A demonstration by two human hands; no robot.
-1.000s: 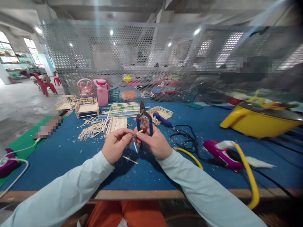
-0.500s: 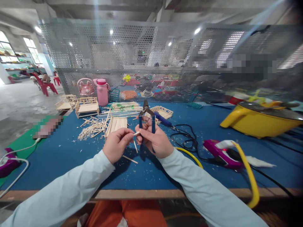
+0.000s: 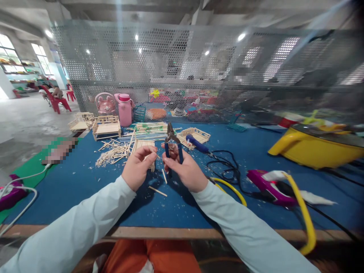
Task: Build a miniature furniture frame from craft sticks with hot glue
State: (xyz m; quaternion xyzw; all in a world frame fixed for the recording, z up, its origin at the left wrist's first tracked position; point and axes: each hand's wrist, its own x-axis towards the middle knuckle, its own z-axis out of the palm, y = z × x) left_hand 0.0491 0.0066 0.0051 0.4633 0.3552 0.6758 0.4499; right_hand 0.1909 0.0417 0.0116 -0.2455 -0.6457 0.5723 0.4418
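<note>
My right hand (image 3: pixel 186 168) is closed around cutting pliers (image 3: pixel 170 133) with blue handles, jaws pointing up and away from me. To its left, my left hand (image 3: pixel 139 167) is pinched on a short wooden stick (image 3: pixel 158 156), of which only a bit shows past the fingertips. A gap separates the two hands. Behind my left hand, and partly hidden by it, stands a small panel of sticks (image 3: pixel 144 144). Two loose sticks lie on the blue mat below the hands, one short stick (image 3: pixel 164 176) and one longer stick (image 3: pixel 157 191).
Stick scraps (image 3: pixel 112 155) are heaped at left, with miniature stick furniture (image 3: pixel 106 128) and a pink bottle (image 3: pixel 125 110) behind. A blue-handled glue gun (image 3: pixel 197 144) touches a stick tray (image 3: pixel 203 135). At right are a purple power strip (image 3: pixel 270 187), cables and a yellow pan (image 3: pixel 313 148).
My hands have drawn apart; the stick in my left hand no longer reaches my right fingers. The pliers have turned, their handles now closer together.
</note>
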